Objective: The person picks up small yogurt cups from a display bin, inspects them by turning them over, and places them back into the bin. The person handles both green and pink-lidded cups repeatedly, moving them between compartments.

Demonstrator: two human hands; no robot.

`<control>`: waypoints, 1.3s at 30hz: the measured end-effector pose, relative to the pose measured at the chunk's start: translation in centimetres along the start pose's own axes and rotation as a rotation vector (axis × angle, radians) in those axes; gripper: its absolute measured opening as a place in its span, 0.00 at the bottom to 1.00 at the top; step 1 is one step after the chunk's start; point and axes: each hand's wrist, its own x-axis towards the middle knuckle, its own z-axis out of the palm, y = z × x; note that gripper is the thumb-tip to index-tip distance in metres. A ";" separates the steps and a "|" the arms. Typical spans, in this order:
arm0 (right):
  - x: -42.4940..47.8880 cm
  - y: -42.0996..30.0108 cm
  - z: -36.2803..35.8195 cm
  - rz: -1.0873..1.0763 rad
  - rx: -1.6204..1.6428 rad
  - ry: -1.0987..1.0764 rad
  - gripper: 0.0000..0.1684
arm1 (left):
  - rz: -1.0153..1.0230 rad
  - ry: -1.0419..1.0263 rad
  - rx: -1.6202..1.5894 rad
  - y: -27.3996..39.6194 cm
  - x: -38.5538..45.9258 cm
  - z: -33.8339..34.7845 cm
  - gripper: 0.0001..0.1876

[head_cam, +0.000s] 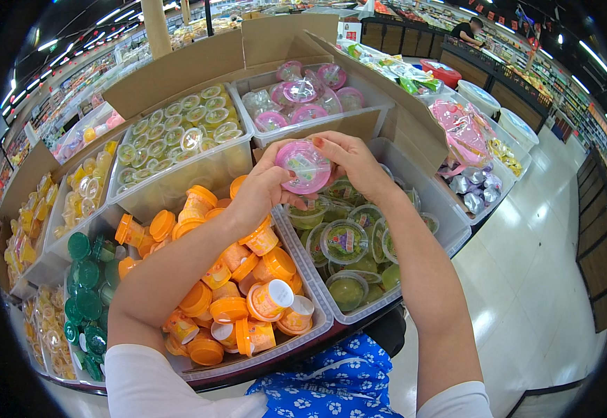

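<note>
Between my two hands I hold a pink-lidded plastic cup point(303, 166), its round lid turned up towards me. My left hand point(271, 183) grips its left side and lower rim, the thumb on the lid. My right hand point(348, 159) holds the upper right side, a finger on the rim. Behind them stands a clear bin point(324, 125) of similar pink-lidded cups point(308, 113). Below and to the right lie green jelly cups point(344, 241) in another bin. Orange-lidded tubs point(227, 309) fill the bin under my left forearm.
Bins of small clear-lidded cups point(191, 137), green-lidded tubs point(88, 303) and yellow cups point(86, 188) stand at left. Cardboard dividers point(193, 68) rise behind. Silver-wrapped sweets point(473, 185) and white tubs point(518, 128) are at right. A person point(468, 32) stands at a far counter.
</note>
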 end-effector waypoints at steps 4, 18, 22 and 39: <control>0.0 0.0 0.0 0.005 -0.001 -0.004 0.20 | -0.009 0.019 0.036 -0.3 0.1 -0.1 0.25; 0.1 0.1 0.1 -0.006 0.010 0.013 0.21 | 0.001 0.025 0.152 -0.5 0.1 -0.1 0.29; 0.1 0.2 0.2 -0.015 0.024 0.017 0.20 | 0.032 0.005 0.202 -0.3 -0.1 0.1 0.36; 0.2 0.5 -0.1 -0.068 -0.001 0.012 0.19 | 0.085 0.002 0.222 -0.6 0.0 0.3 0.38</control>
